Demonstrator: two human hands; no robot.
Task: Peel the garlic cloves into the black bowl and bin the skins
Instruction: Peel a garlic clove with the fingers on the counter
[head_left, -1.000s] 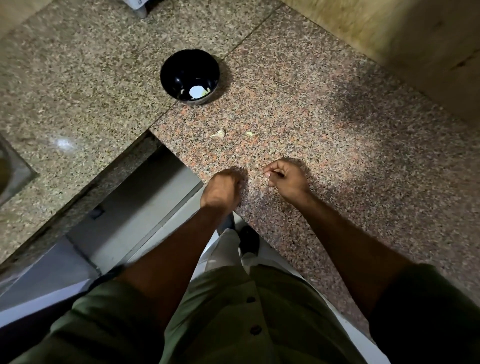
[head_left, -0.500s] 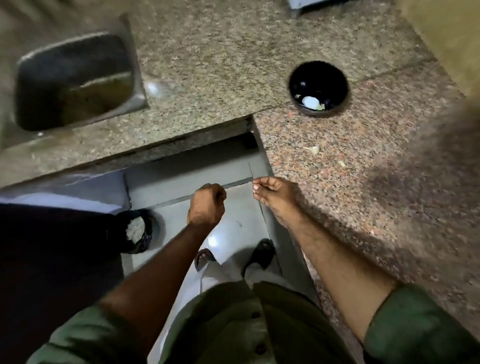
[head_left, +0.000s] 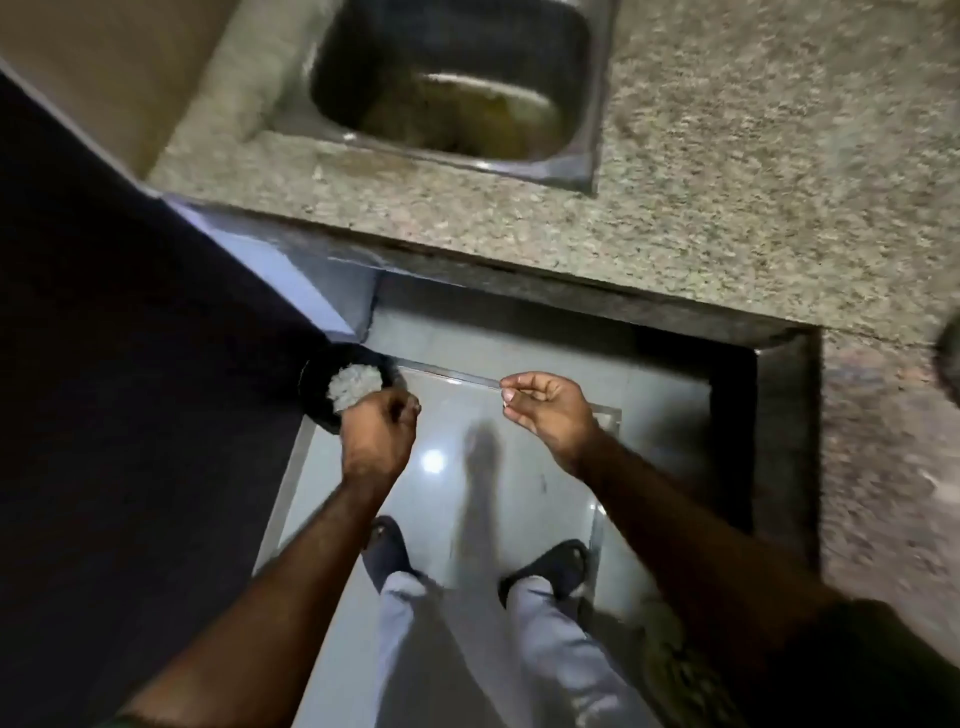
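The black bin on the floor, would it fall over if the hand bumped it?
Probably it would slide or tip easily. The bin looks small beside the left hand, so it is likely light. The pale heap inside looks like papery scraps, adding little weight. The glossy floor tiles would likely let it skid.

Glossy grey tiled floor (head_left: 519, 467), black bin (head_left: 317, 395) of pale skins standing on it, speckled granite counter (head_left: 727, 208), steel sink (head_left: 447, 78) set in
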